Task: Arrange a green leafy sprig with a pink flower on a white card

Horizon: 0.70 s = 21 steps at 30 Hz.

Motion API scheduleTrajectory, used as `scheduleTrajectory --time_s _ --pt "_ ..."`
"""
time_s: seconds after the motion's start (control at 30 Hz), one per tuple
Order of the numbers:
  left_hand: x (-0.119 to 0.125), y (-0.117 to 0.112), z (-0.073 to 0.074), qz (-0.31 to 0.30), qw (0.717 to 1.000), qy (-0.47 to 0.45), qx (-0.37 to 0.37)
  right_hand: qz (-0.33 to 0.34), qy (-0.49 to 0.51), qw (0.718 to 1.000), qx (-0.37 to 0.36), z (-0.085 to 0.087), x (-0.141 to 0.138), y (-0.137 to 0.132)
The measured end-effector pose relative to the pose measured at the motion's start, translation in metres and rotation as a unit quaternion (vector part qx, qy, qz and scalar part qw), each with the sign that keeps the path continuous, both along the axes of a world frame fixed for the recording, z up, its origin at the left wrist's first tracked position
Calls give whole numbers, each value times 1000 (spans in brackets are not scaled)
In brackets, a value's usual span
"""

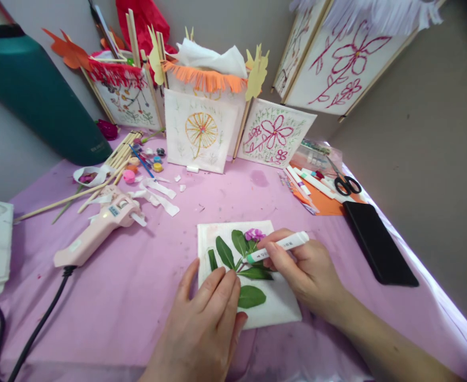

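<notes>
Your right hand [305,273], fingers clamped on a white marker [283,245], tip at the green leaves [225,253], your left hand [207,318] flat, fingers stretched out, pinning the paper square [277,310] at six o'clock on the tabletop [138,297], glue gun [98,225] at nine o'clock.

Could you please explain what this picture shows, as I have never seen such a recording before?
There is no machine here. A camera worn on a person's head looks forward and down at their two bare hands, so the single picture shows roughly what they see. The left hand lies flat on a white paper square that bears green leaves and a pink flower. The right hand holds a marker, its green tip at the leaves. Everything rests on a pink cloth. To the left lies a pink glue gun. To the right are scissors and a flat black device. Decorated paper lanterns stand at the back.
</notes>
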<state>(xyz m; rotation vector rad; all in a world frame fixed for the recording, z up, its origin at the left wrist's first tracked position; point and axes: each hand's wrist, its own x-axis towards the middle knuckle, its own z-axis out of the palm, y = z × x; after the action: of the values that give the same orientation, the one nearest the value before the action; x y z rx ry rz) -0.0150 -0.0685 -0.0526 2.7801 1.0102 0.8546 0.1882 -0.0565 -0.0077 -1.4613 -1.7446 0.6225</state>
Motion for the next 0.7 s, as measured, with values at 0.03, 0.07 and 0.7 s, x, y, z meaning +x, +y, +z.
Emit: scheduleTrajectory --time_s 0.03,0.07,0.7 --pt "0 0 0 0 1000 -1 1 -4 4 1000 2 0 0 0" --pt "0 -1 0 -1 1000 -1 3 -8 9 1000 4 1 0 -1" --pt "-1 -1 -1 2 1000 -1 4 15 -14 1000 2 1 -6 1"
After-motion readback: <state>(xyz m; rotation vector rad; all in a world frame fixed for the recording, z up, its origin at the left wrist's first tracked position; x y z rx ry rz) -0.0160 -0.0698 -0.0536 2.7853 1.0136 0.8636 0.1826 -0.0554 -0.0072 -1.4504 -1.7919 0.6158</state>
